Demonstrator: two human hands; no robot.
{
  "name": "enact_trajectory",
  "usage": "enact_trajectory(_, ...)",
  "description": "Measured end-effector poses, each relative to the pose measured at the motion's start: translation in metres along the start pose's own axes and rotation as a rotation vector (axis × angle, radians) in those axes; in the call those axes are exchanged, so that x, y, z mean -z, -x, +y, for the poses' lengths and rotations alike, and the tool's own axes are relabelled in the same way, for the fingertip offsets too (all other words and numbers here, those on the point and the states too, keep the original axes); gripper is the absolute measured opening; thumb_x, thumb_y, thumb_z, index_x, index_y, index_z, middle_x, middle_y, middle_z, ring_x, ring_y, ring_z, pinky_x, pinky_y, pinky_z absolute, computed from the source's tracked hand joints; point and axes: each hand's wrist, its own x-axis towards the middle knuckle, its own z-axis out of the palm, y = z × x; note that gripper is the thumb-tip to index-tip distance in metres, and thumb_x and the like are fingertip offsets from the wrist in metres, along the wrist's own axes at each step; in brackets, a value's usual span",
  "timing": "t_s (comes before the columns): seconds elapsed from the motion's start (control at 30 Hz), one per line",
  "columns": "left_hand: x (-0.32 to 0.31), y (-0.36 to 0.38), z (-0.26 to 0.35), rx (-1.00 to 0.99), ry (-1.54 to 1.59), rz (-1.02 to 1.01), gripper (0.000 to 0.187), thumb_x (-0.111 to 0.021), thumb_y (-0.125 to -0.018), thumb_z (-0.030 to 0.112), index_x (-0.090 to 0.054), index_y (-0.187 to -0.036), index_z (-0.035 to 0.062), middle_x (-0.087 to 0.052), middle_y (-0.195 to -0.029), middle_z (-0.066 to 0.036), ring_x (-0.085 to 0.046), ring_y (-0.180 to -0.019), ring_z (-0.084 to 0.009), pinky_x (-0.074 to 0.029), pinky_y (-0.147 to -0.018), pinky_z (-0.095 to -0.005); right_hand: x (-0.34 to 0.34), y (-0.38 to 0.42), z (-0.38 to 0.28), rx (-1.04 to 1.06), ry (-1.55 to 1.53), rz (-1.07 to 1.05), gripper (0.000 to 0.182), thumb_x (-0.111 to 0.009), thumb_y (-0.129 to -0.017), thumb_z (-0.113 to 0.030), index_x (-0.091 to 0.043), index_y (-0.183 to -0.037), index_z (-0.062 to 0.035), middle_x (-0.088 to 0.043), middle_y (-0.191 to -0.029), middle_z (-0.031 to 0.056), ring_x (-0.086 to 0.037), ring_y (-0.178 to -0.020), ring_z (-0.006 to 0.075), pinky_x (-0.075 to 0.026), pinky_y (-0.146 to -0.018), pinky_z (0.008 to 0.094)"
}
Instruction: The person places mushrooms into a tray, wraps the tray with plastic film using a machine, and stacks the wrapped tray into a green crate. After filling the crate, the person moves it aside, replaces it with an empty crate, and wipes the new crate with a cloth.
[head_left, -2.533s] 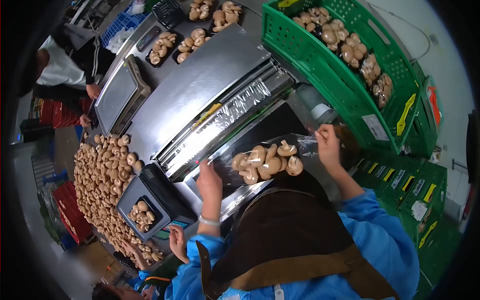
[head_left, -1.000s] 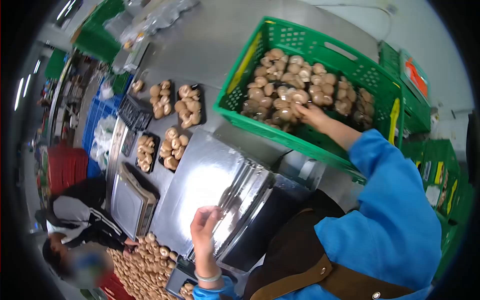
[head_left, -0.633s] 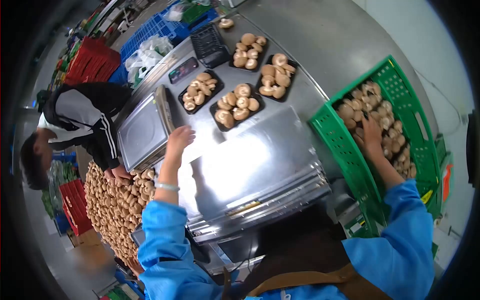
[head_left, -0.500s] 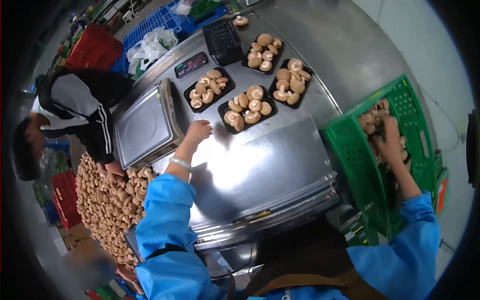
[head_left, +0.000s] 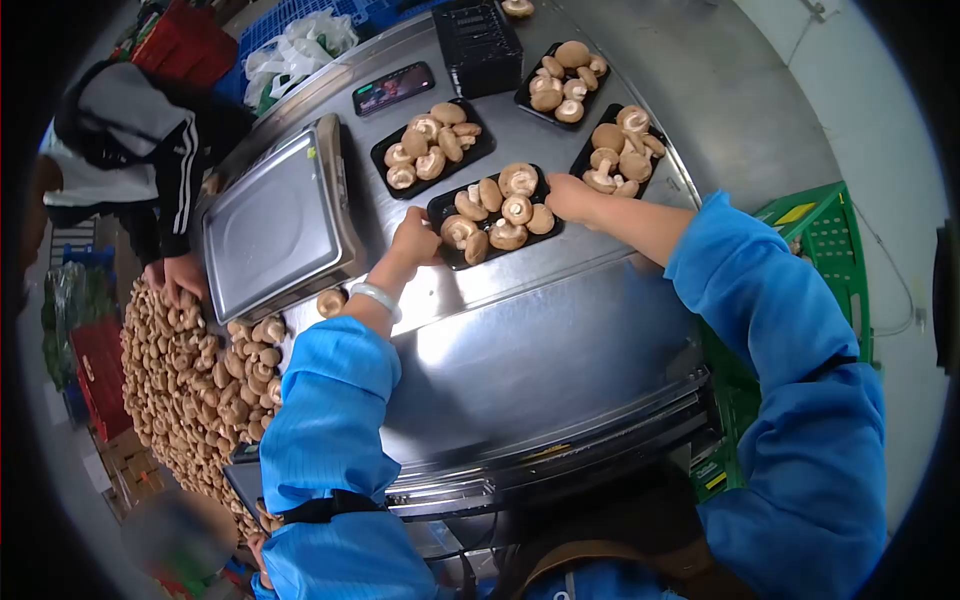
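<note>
A black tray [head_left: 438, 209] of brown-capped mushrooms [head_left: 508, 236] lies on the steel table between my hands. My left hand [head_left: 417, 238] is closed on its left end, the fingertips partly hidden by the rim. At the opposite end, my right hand [head_left: 573, 198] pinches the right edge. Another filled mushroom tray [head_left: 388, 147] sits just beyond my left hand. Past my right hand are a filled tray [head_left: 655, 133] and, farther back, one more filled tray [head_left: 528, 101].
A flat-topped scale [head_left: 275, 225] stands left, beside a large mushroom pile [head_left: 185, 385] where a co-worker's hands [head_left: 178, 277] reach in. A phone [head_left: 393, 88] and stacked empty black trays [head_left: 478, 48] lie at the back. A green crate [head_left: 835, 235] stands right, partly behind my arm.
My right hand has left the green crate and come to the tray's right edge. My left hand has moved onto its left end. A single mushroom now shows beside the scale. The view has shifted.
</note>
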Motion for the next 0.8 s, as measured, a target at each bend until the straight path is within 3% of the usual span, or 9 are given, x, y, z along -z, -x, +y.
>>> enact_trajectory(0.1, 0.01, 0.005, -0.003, -0.093, -0.106, 0.079, 0.047, -0.061, -0.073, -0.005, -0.044, -0.117, 0.0016, -0.063, -0.099, -0.019, -0.068, -0.081, -0.0305, -0.058, -0.057, -0.0387, 0.003, -0.002, -0.009, -0.118, -0.342, -0.015, 0.022, -0.048, -0.082, 0.003, -0.057, -0.103, 0.0028, -0.063, -0.09, 0.0206, -0.064, -0.077, 0.0315, -0.052, -0.062, 0.0388)
enact_trajectory(0.13, 0.017, 0.01, -0.002, -0.154, -0.11, 0.067, 0.048, -0.062, -0.073, -0.005, -0.043, -0.117, 0.0018, -0.063, -0.09, -0.017, -0.067, -0.077, -0.0278, -0.057, -0.057, -0.0383, 0.01, 0.001, -0.011, -0.068, -0.333, -0.033, 0.019, -0.049, -0.083, 0.003, -0.054, -0.101, 0.0016, -0.06, -0.086, 0.015, -0.063, -0.073, 0.0251, -0.052, -0.056, 0.0351)
enact_trajectory(0.23, 0.04, 0.067, 0.036, -0.244, 0.105, 0.073, 0.044, -0.061, -0.079, -0.004, -0.041, -0.117, 0.0021, -0.058, -0.091, -0.013, -0.064, -0.077, -0.0225, -0.057, -0.058, -0.0341, 0.051, 0.042, -0.04, 0.113, -0.521, 0.049, 0.022, -0.053, -0.084, 0.001, -0.053, -0.105, 0.0006, -0.058, -0.088, 0.0115, -0.061, -0.073, 0.0203, -0.054, -0.058, 0.0314)
enact_trajectory(0.3, 0.058, 0.121, 0.063, -0.29, 0.117, 0.006, 0.042, -0.053, -0.087, -0.005, -0.037, -0.124, 0.0044, -0.057, -0.1, -0.013, -0.062, -0.085, -0.0219, -0.058, -0.07, -0.0352, 0.08, 0.08, -0.057, 0.18, -0.548, 0.019, 0.03, -0.053, -0.085, -0.001, -0.051, -0.116, -0.0003, -0.054, -0.093, 0.0054, -0.059, -0.077, 0.014, -0.053, -0.064, 0.0265)
enact_trajectory(0.37, 0.064, 0.172, 0.069, -0.337, 0.231, 0.027, 0.042, -0.057, -0.083, -0.004, -0.039, -0.12, 0.0039, -0.057, -0.093, -0.012, -0.063, -0.079, -0.0197, -0.057, -0.066, -0.0323, 0.099, 0.125, -0.072, 0.203, -0.594, -0.063, 0.032, -0.054, -0.086, -0.002, -0.05, -0.117, 0.0004, -0.053, -0.095, 0.0044, -0.059, -0.08, 0.0135, -0.054, -0.068, 0.0261)
enact_trajectory(0.5, 0.055, 0.244, 0.029, -0.289, 0.226, -0.048, 0.043, -0.058, -0.084, -0.002, -0.04, -0.121, 0.0042, -0.056, -0.094, -0.009, -0.061, -0.076, -0.0163, -0.054, -0.062, -0.0279, 0.076, 0.197, -0.066, 0.16, -0.576, -0.158, 0.031, -0.056, -0.086, -0.004, -0.049, -0.116, 0.0011, -0.053, -0.096, 0.0067, -0.06, -0.082, 0.0148, -0.055, -0.07, 0.0272)
enact_trajectory(0.57, 0.039, 0.267, -0.003, -0.264, 0.145, 0.008, 0.04, -0.061, -0.083, -0.001, -0.044, -0.12, 0.0029, -0.059, -0.091, -0.008, -0.061, -0.069, -0.0147, -0.051, -0.059, -0.0267, 0.048, 0.224, -0.055, 0.106, -0.628, -0.205, 0.031, -0.057, -0.085, -0.001, -0.05, -0.115, 0.0014, -0.055, -0.096, 0.0079, -0.062, -0.081, 0.0161, -0.055, -0.066, 0.028)
enact_trajectory(0.63, 0.026, 0.289, -0.021, -0.158, 0.151, -0.044, 0.043, -0.06, -0.084, -0.001, -0.043, -0.123, 0.002, -0.057, -0.093, -0.007, -0.059, -0.081, -0.0139, -0.053, -0.064, -0.026, 0.022, 0.242, -0.043, 0.08, -0.598, -0.179, 0.028, -0.055, -0.085, 0.002, -0.051, -0.113, 0.0015, -0.055, -0.093, 0.0072, -0.061, -0.079, 0.0163, -0.055, -0.066, 0.0275)
enact_trajectory(0.8, 0.006, 0.33, -0.054, -0.285, 0.356, 0.047, 0.039, -0.056, -0.09, 0.004, -0.046, -0.127, -0.0022, -0.063, -0.097, -0.01, -0.065, -0.084, -0.0175, -0.052, -0.068, -0.0263, 0.012, 0.285, -0.022, 0.195, -0.538, -0.028, 0.027, -0.061, -0.084, -0.003, -0.055, -0.111, 0.0008, -0.057, -0.088, 0.0062, -0.061, -0.079, 0.0162, -0.053, -0.066, 0.0304)
